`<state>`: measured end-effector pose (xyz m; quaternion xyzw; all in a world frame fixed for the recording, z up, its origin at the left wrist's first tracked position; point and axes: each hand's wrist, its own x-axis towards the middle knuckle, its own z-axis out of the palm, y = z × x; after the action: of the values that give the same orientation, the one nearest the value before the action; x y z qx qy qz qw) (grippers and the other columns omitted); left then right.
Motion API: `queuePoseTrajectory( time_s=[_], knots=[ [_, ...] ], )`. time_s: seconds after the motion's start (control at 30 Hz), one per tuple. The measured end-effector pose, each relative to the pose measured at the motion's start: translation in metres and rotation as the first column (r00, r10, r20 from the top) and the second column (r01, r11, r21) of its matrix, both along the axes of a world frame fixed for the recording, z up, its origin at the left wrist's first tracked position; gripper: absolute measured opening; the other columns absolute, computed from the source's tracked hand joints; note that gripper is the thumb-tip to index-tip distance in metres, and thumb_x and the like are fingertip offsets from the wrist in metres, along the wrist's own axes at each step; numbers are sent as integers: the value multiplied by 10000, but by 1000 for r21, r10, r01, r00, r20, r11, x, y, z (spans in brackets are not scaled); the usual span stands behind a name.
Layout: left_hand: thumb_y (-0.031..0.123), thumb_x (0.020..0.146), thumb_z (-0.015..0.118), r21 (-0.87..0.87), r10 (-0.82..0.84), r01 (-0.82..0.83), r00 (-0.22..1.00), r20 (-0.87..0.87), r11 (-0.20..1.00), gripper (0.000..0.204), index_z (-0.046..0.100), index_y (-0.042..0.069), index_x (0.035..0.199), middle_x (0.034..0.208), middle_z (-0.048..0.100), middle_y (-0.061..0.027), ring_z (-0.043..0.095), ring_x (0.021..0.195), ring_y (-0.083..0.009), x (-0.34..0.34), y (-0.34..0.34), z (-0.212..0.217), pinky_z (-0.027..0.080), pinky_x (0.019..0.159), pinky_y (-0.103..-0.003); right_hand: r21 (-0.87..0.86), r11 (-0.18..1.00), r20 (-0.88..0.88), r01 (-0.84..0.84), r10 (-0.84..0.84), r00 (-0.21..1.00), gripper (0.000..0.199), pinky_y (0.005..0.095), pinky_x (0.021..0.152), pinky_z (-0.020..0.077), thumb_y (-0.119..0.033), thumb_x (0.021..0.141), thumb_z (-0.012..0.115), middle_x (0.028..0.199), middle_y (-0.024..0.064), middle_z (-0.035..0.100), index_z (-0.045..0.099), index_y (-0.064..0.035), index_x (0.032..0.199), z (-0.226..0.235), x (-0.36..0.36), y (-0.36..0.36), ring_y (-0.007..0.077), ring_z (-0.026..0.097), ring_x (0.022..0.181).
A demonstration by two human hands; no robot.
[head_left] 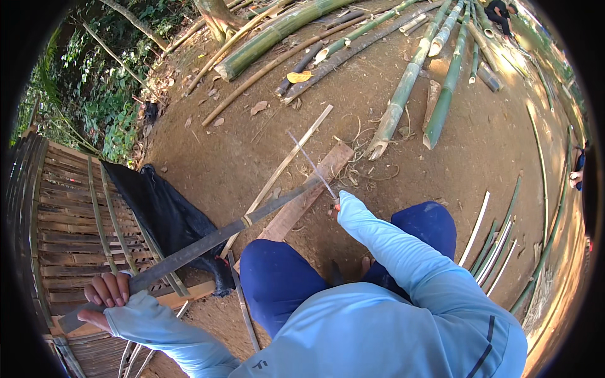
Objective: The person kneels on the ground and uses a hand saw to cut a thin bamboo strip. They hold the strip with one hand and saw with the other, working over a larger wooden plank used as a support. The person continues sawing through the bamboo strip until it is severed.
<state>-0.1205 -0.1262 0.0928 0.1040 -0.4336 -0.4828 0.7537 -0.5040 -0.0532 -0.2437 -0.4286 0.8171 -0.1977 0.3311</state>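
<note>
My left hand (108,295) grips the near end of a long, dark grey bamboo slat (195,252), fingers over it and thumb beneath. A pale node ring marks its middle. The slat runs up and right, its far end lying over a brown wooden plank (290,217). In my right hand (338,206), mostly covered by a light blue sleeve, is a long knife (309,159) with a thin blade seen almost edge-on. Its blade crosses the slat's far end above the plank; whether it touches, I cannot tell. The handle is largely hidden.
A pale wood strip (277,173) lies beside the plank. At left are a slatted bamboo panel (82,227) and a black cloth (167,211). Green bamboo poles (403,104) spread over the dirt ahead; thin split strips (498,252) lie at right. Another person (501,14) sits far off.
</note>
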Motion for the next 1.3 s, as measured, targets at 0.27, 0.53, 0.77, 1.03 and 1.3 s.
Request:
queuePoseTrajectory(
  time_s=[0.27,0.53,0.77,1.03,1.3],
  knots=[
    [401,972,527,55,212,-213,977,20,976,413,383,123,702,575,321,15,299,452,-89,-1,-8,-13,289,406,-211,326,936,-8,-130,141,990,204,435,784,514,-187,803,648,1010,204,663,645,-62,965,-49,0,-12,384,634,964],
    [317,983,519,129,331,-338,941,69,932,411,348,134,657,569,284,21,241,433,-103,31,-36,-16,234,378,-228,294,946,-12,-134,144,990,238,449,869,510,-159,839,584,1065,215,658,669,-71,1043,-70,-29,-21,380,634,1009],
    [338,998,491,150,419,-428,904,86,891,398,351,133,687,574,263,25,220,435,-101,14,-42,-8,242,374,-231,265,925,-35,-273,292,956,223,448,853,508,-148,837,583,1019,197,667,644,-69,1037,-79,-52,-10,380,633,994],
    [324,999,489,126,425,-432,902,78,893,396,336,137,687,579,259,24,211,440,-95,16,-45,-10,220,363,-226,259,902,27,-346,352,936,222,445,842,509,-119,817,581,1012,202,669,641,-47,1018,-64,-56,3,388,636,980],
    [326,1000,484,215,517,-525,851,93,824,417,318,150,660,561,250,25,189,430,-94,13,-41,-12,205,361,-220,259,941,-38,-217,234,971,204,460,829,511,-134,843,560,1009,228,665,646,-43,1003,-88,-45,23,392,640,970]
  ],
)
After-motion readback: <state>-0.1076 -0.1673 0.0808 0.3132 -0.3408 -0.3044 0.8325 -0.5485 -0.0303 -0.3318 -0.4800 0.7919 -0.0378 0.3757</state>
